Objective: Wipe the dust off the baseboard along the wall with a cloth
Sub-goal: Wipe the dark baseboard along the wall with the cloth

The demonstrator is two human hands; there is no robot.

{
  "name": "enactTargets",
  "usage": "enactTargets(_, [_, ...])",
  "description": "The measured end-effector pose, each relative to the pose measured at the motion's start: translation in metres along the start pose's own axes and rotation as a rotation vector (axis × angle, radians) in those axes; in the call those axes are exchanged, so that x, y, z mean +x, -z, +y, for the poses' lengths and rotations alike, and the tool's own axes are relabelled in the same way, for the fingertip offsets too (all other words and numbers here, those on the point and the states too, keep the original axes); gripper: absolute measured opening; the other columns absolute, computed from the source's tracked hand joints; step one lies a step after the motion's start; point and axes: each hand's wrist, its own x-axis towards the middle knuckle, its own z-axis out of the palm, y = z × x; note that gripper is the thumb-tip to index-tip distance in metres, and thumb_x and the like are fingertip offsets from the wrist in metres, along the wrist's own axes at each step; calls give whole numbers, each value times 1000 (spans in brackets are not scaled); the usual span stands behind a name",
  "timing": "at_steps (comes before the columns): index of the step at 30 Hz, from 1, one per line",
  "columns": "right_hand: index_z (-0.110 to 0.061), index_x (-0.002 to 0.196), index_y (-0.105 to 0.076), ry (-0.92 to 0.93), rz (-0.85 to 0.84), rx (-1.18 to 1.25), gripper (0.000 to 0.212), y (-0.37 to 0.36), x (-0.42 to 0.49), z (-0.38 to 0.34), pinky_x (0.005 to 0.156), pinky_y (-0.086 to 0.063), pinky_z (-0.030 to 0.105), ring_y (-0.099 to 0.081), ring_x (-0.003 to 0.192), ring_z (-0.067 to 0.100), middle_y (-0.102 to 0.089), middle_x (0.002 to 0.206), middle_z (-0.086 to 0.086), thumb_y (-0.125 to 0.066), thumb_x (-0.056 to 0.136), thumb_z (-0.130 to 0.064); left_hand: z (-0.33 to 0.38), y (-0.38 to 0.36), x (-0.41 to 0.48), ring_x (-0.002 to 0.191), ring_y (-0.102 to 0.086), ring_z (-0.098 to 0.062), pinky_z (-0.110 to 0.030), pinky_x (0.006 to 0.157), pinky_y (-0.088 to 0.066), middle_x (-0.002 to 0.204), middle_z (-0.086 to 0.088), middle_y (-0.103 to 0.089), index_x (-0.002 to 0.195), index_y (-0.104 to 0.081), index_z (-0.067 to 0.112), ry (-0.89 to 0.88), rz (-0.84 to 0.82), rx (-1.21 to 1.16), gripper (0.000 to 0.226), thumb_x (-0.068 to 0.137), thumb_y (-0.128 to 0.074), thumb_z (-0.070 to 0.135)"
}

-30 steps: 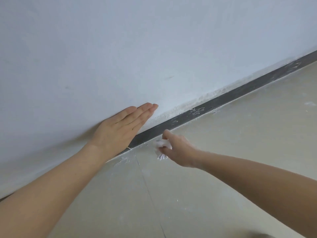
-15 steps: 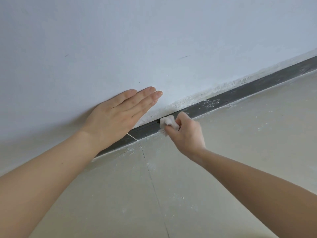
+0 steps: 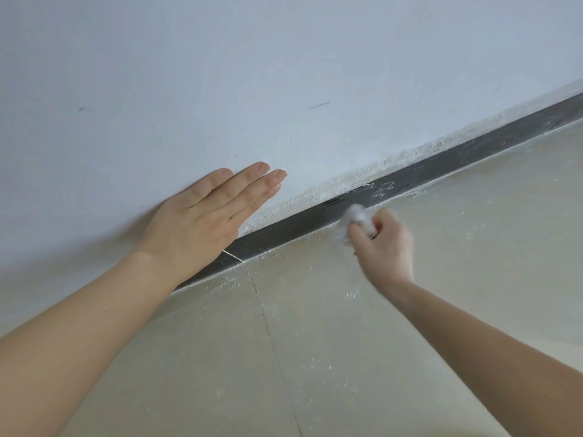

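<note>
A dark grey baseboard [image 3: 441,162] runs diagonally from lower left to upper right along the foot of a white wall [image 3: 284,74]. White dust smears mark it just right of my right hand. My right hand [image 3: 383,244] grips a small crumpled white cloth [image 3: 358,217] and presses it against the baseboard; the cloth is blurred. My left hand [image 3: 205,222] lies flat on the wall with straight fingers, its heel covering part of the baseboard.
The floor is pale beige tile [image 3: 410,357] with a thin dark joint [image 3: 271,339] running toward me. White dust and plaster crumbs lie along the floor edge and the rough lower edge of the wall [image 3: 353,181].
My right hand has carried the cloth from the floor up onto the baseboard and slid it to the right along it. My left hand has stayed flat on the wall.
</note>
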Motion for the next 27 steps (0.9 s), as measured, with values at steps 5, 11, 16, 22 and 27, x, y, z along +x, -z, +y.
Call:
enactTargets(5, [-17,63,-34,20,-344,-54,33,-54,-33,-11,44,-26,24,-37,52,11,-41,57,-3,-58,86,-24,3,-1,0,146,0,-20,-35,118,1,161,3,0,155,-10,17,30,-2,16,66,93,-34,25])
enactTargets(11, [-12,61,-43,-131,-154,177,25,-55,-10,-14,53,-47,25,-62,64,28,-56,60,6,-56,82,-18,7,2,2,147,6,-20,-34,117,0,160,5,-2,155,-9,18,47,-5,-17,73,90,-40,29])
enactTargets(16, [-10,64,-45,-147,27,103,23,-12,34,8,67,-55,53,-66,73,39,-61,68,20,-57,77,-23,10,0,2,147,7,-20,-35,117,4,161,4,4,155,-5,20,58,-14,-1,67,94,-31,33])
enactTargets(22, [-13,61,-39,-248,312,132,29,54,76,14,62,-57,51,-69,66,38,-50,57,6,-56,77,-32,7,4,4,146,4,-20,-37,118,7,161,2,7,155,-3,20,49,-59,6,63,97,-22,36])
enactTargets(27, [-13,62,-37,-114,126,27,32,51,40,8,57,-52,45,-64,65,41,-42,58,6,-56,79,-33,13,12,20,146,-7,-21,-36,119,-2,161,-1,-9,154,-13,14,100,5,-157,63,98,-28,36])
